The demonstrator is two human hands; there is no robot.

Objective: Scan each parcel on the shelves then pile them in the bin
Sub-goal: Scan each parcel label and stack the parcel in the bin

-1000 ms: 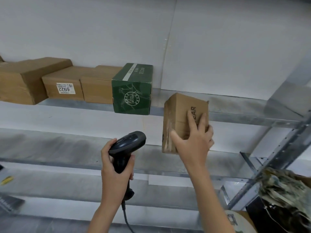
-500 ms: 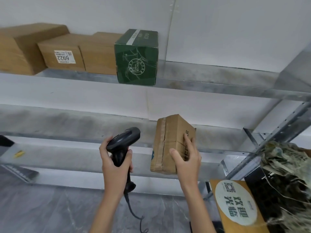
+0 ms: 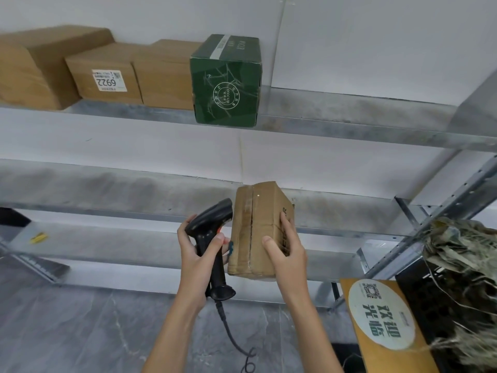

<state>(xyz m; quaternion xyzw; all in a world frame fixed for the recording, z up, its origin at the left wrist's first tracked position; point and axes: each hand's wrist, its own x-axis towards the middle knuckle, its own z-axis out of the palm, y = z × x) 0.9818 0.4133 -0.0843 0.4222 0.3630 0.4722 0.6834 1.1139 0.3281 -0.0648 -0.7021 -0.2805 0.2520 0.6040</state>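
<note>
Head view, step: I judge the scan is in hand.
Left hand [image 3: 200, 254]: fingers wrapped round the black corded handheld scanner [image 3: 212, 238], its nose just beside the parcel.
Right hand [image 3: 289, 254]: thumb and fingers clasp the small brown taped cardboard parcel [image 3: 255, 224], held clear of the grey metal shelves [image 3: 349, 122].
Next: I'd find its barcode, then pile it in the bin, which I can't pick out for certain.

Four boxes [image 3: 166, 76] are being kept on the top shelf [image 3: 349, 125]; one parcel [image 3: 255, 224] and one scanner [image 3: 212, 238] are being held.

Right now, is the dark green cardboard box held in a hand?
No, the dark green cardboard box stands on the upper metal shelf, untouched by either hand.
</note>
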